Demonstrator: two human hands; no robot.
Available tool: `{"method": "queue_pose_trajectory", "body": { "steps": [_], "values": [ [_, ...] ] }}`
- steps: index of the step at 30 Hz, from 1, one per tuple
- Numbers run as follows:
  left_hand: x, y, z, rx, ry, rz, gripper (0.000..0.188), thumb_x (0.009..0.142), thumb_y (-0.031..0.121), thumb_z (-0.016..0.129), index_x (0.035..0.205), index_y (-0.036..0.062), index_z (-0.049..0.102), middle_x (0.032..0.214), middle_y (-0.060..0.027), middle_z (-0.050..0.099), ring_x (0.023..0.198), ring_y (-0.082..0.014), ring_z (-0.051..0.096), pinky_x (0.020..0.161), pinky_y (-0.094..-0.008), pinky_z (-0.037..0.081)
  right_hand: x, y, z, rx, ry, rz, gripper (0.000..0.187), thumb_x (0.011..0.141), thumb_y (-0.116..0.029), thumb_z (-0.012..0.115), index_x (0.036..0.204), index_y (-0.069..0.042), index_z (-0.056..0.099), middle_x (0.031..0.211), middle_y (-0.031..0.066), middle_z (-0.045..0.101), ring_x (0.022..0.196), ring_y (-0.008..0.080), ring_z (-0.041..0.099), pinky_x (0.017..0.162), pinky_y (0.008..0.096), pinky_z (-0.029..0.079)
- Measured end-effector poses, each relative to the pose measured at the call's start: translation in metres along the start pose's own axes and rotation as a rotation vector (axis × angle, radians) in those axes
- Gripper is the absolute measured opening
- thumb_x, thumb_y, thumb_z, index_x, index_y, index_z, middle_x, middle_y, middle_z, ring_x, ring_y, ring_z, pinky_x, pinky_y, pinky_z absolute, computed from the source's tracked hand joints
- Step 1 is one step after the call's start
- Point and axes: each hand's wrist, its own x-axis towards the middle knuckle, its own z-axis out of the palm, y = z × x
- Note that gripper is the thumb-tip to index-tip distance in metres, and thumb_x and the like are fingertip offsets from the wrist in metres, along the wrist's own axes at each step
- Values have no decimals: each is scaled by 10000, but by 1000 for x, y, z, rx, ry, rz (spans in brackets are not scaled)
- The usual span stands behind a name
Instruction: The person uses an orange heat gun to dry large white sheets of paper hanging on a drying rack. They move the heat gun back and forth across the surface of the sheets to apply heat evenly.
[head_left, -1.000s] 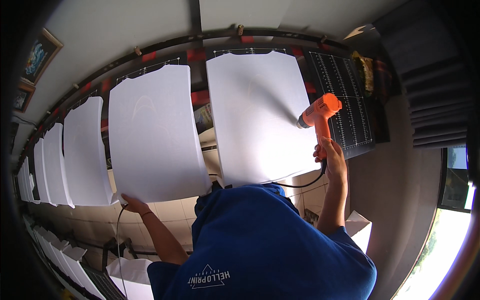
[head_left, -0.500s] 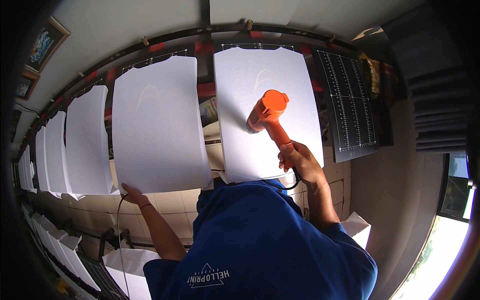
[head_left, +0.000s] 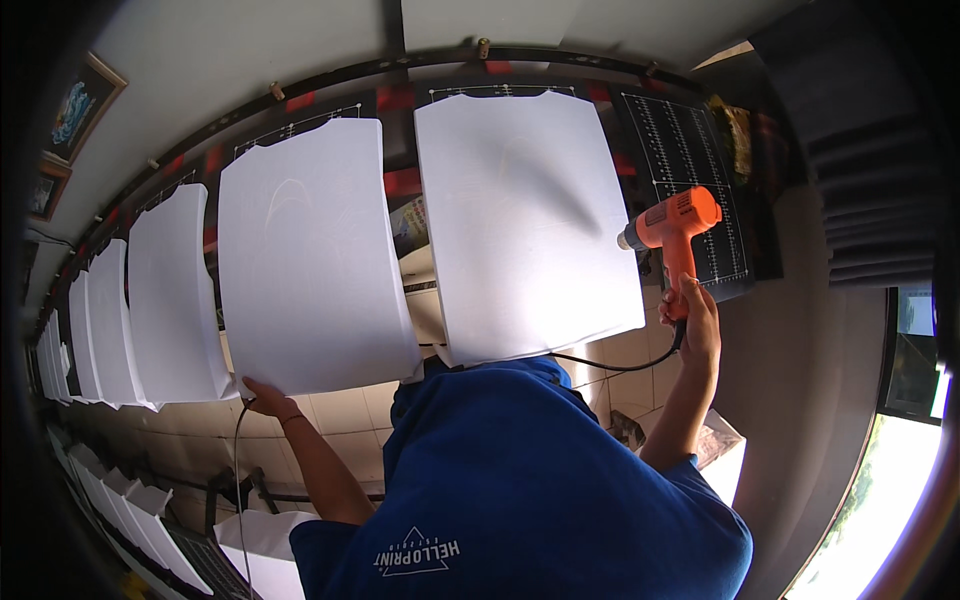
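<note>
My right hand (head_left: 694,315) grips the handle of an orange heat gun (head_left: 672,222). Its nozzle points left, beside the right edge of a white garment (head_left: 525,240) laid flat over a board in front of me; a shadow crosses the cloth. From the handle a black cord (head_left: 630,367) loops back toward my waist. My left hand (head_left: 265,398) is closed at the lower left corner of the neighbouring white garment (head_left: 310,260), which bears a faint curved outline. A thin cable (head_left: 236,455) hangs from its fingers; whether they also pinch the cloth cannot be made out.
More white-covered boards (head_left: 172,290) run off to the left. At right stands a bare black board with white ruled marks (head_left: 690,180). A dark rail (head_left: 420,68) curves along the far side. Behind me are a second row of boards (head_left: 150,520) and a white box-like thing (head_left: 725,460).
My right hand has swung the heat gun rightward, from over the middle of the garment to beyond its right edge, and the nozzle has turned left. My left hand stays at the same corner.
</note>
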Motion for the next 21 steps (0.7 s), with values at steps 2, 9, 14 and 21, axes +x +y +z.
{"method": "queue_pose_trajectory", "body": {
  "steps": [2,9,14,21],
  "values": [
    [-3,2,1,-19,-4,10,528,899,311,649,1253,-46,488,1205,-179,581,1023,-287,615,863,-388,554,0,6,8,-16,-12,7,412,937,-369,594,1127,-4,561,731,4,557,603,98,544,510,236,403],
    [1,-2,1,-35,2,35,473,918,285,634,1230,-48,512,1186,-169,591,1003,-277,617,846,-383,547,-17,15,80,-62,-346,98,410,931,-386,583,1015,15,571,760,41,578,656,128,588,570,255,463],
    [5,-7,0,-46,4,50,449,914,280,642,1198,-51,536,1164,-162,604,964,-265,621,826,-380,538,-31,19,130,-91,-608,143,437,923,-408,600,1009,18,555,763,37,597,653,109,599,579,238,474],
    [9,-12,-3,-48,-30,62,487,902,302,651,1218,-44,518,1173,-171,595,980,-278,619,841,-391,543,-24,17,101,-125,-541,99,407,936,-391,564,976,14,575,771,39,574,677,126,584,599,261,466]
  ]
}}
